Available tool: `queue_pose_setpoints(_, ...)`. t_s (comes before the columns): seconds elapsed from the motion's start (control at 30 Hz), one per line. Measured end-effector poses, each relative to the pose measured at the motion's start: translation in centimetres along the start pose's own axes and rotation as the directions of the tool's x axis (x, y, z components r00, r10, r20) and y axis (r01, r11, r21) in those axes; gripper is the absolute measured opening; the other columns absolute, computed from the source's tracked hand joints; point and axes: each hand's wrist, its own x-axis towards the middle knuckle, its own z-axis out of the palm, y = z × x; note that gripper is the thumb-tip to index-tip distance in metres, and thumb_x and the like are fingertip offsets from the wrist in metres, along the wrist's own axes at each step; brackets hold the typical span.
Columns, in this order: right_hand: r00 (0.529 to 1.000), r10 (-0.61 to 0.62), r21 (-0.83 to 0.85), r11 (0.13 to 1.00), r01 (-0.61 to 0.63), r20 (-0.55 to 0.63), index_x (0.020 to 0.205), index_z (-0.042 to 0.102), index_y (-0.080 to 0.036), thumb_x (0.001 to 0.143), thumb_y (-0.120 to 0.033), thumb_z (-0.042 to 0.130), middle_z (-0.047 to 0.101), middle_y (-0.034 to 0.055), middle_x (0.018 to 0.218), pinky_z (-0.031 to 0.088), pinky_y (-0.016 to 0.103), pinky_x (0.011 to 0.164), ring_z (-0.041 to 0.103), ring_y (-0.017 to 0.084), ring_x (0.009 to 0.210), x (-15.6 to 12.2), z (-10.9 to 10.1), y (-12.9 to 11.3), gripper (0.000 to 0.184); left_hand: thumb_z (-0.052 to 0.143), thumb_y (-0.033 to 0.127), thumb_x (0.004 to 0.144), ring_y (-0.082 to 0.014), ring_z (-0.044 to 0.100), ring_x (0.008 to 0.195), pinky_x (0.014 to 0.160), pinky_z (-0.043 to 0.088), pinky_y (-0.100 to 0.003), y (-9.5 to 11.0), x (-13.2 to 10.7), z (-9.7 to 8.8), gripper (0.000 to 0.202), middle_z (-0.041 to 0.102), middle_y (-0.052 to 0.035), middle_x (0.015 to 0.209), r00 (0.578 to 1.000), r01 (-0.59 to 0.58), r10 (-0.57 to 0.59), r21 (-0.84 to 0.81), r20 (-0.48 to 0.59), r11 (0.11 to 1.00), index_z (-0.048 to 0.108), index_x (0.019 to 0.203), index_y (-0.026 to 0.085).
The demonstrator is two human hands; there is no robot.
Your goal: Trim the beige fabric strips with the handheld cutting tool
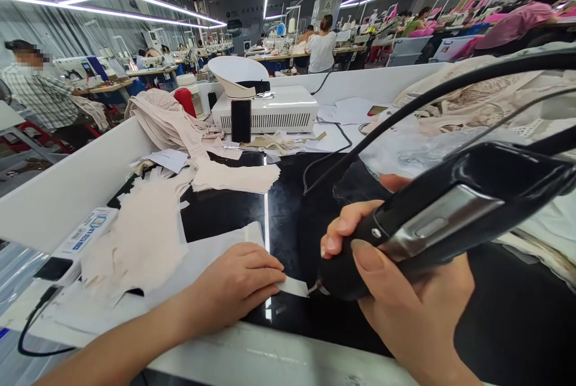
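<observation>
My right hand is closed around a thick black handheld power tool with a grey metal panel and a cable at its rear. The tool's small metal tip meets the end of a narrow pale fabric strip on the black tabletop. Lying flat over the other part of this strip is my left hand, fingers stretched out and its thumb hidden. A white sheet extends beneath and behind that hand. To its left lies a pile of pale pink cut fabric pieces.
A white vented box stands at the back, with a phone leaning on it. More beige fabric lies back left. Clear plastic lies at right, and the tool's black cable arches over it. Workers sit beyond the white side walls.
</observation>
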Motion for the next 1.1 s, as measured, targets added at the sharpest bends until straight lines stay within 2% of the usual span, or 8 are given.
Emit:
queue_pose_setpoints(0.17, 1.000, 0.025, -0.017, 1.000, -0.025, -0.002, 0.148, 0.081, -0.040, 0.101, -0.054, 0.113, 0.082, -0.0024, 0.091, 0.070, 0.036, 0.052, 0.075, 0.022, 0.061, 0.1, -0.4, -0.2, 0.058, 0.062, 0.029, 0.139, -0.0233, 0.092, 0.120, 0.118, 0.073, -0.036, -0.2, 0.3, -0.1, 0.033, 0.096, -0.0097, 0.129, 0.999, -0.002, -0.002, -0.080, -0.044, 0.997, 0.092, 0.132, 0.020)
queue_pose_setpoints(0.33, 0.994, 0.096, -0.007, 0.995, -0.096, 0.045, 0.140, 0.086, -0.044, 0.098, -0.050, 0.117, 0.082, -0.0039, 0.088, 0.074, 0.038, 0.058, 0.077, 0.022, 0.063, 0.7, -1.1, -1.0, 0.052, 0.061, 0.028, 0.140, -0.0220, 0.091, 0.115, 0.115, 0.071, -0.035, -0.2, 0.4, 0.1, 0.033, 0.095, -0.0083, 0.125, 0.997, -0.033, 0.029, -0.048, -0.073, 0.998, 0.091, 0.128, 0.018)
queue_pose_setpoints(0.47, 0.991, 0.129, -0.023, 0.991, -0.128, 0.043, 0.140, 0.087, -0.045, 0.095, -0.054, 0.119, 0.083, -0.0034, 0.090, 0.076, 0.039, 0.063, 0.078, 0.023, 0.066, 0.9, -1.6, -1.3, 0.056, 0.064, 0.023, 0.138, -0.0219, 0.090, 0.112, 0.113, 0.070, -0.033, -0.3, 0.4, 0.5, 0.031, 0.094, -0.0088, 0.124, 0.995, -0.046, 0.043, -0.038, -0.090, 0.998, 0.090, 0.124, 0.016)
queue_pose_setpoints(0.6, 0.992, 0.122, -0.052, 0.991, -0.122, -0.012, 0.141, 0.088, -0.045, 0.091, -0.055, 0.121, 0.080, -0.0037, 0.091, 0.074, 0.041, 0.063, 0.075, 0.023, 0.067, 0.6, -1.4, -1.0, 0.061, 0.066, 0.022, 0.137, -0.0219, 0.090, 0.115, 0.114, 0.070, -0.032, -0.4, 0.4, 0.8, 0.028, 0.094, -0.0093, 0.125, 0.997, -0.023, 0.021, -0.041, -0.068, 0.999, 0.091, 0.125, 0.017)
queue_pose_setpoints(0.73, 0.986, 0.162, -0.072, 0.984, -0.164, -0.024, 0.139, 0.090, -0.048, 0.087, -0.054, 0.122, 0.078, -0.0036, 0.090, 0.073, 0.048, 0.065, 0.072, 0.026, 0.068, 0.6, -1.4, -1.2, 0.062, 0.068, 0.021, 0.135, -0.0224, 0.090, 0.116, 0.112, 0.071, -0.033, -0.4, 0.6, 0.9, 0.025, 0.095, -0.0097, 0.128, 1.000, 0.025, -0.025, -0.038, -0.008, 0.999, 0.092, 0.127, 0.018)
queue_pose_setpoints(0.83, 0.987, 0.156, -0.073, 0.985, -0.157, -0.021, 0.140, 0.091, -0.050, 0.085, -0.052, 0.122, 0.078, -0.0035, 0.089, 0.071, 0.048, 0.064, 0.071, 0.027, 0.068, 0.8, -1.6, -1.6, 0.063, 0.069, 0.020, 0.134, -0.0224, 0.090, 0.114, 0.110, 0.071, -0.033, -0.3, 0.6, 1.1, 0.024, 0.094, -0.0101, 0.127, 0.999, 0.047, -0.047, -0.020, -0.001, 0.999, 0.092, 0.129, 0.019)
queue_pose_setpoints(1.1, 0.987, 0.160, -0.043, 0.986, -0.160, 0.006, 0.138, 0.093, -0.052, 0.084, -0.052, 0.122, 0.078, -0.0035, 0.087, 0.072, 0.048, 0.065, 0.072, 0.027, 0.068, 1.1, -1.9, -1.4, 0.061, 0.071, 0.006, 0.127, -0.0245, 0.090, 0.120, 0.118, 0.070, -0.035, -0.2, 0.5, 1.2, 0.023, 0.093, -0.0115, 0.131, 1.000, 0.002, -0.001, 0.037, -0.006, 0.999, 0.090, 0.136, 0.017)
